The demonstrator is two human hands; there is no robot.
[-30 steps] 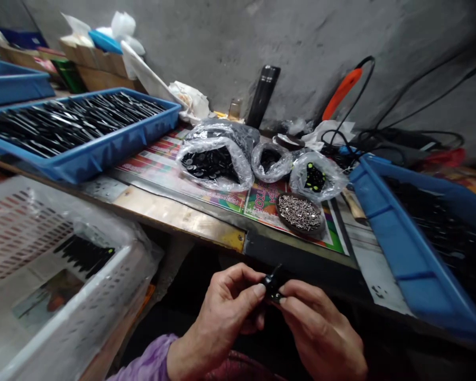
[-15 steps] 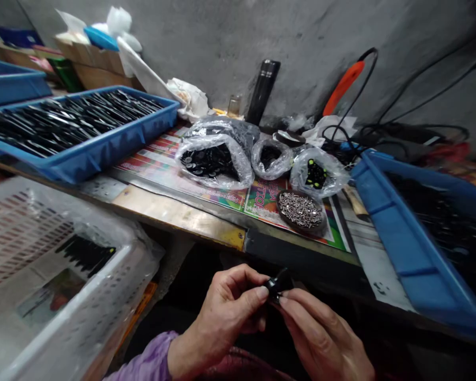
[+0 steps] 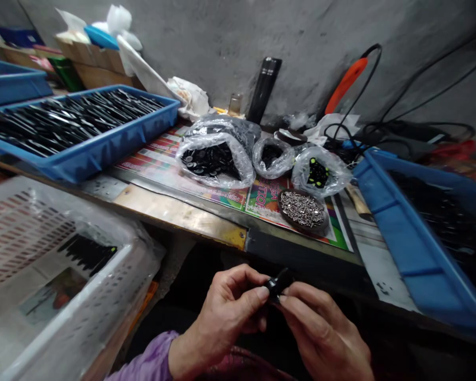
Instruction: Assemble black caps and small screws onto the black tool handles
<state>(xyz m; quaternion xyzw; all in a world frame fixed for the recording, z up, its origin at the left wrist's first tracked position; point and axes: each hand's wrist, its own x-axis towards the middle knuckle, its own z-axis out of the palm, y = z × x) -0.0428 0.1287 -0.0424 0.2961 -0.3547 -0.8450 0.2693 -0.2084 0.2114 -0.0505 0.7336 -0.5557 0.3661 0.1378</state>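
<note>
Hands pinch from both sides: the left hand [image 3: 222, 312] grips a small black plastic part [image 3: 278, 283] between its thumb and bent fingers, while the right hand [image 3: 323, 330] presses its fingertips against the part's lower end. The part sits between them, just off the near edge of the counter [image 3: 178, 217], its long axis tilted up and right. It looks glossy; fingers hide most detail. Past that edge lie a dark dish of small screws [image 3: 302, 209] and a clear bag of black pieces [image 3: 317, 174].
</note>
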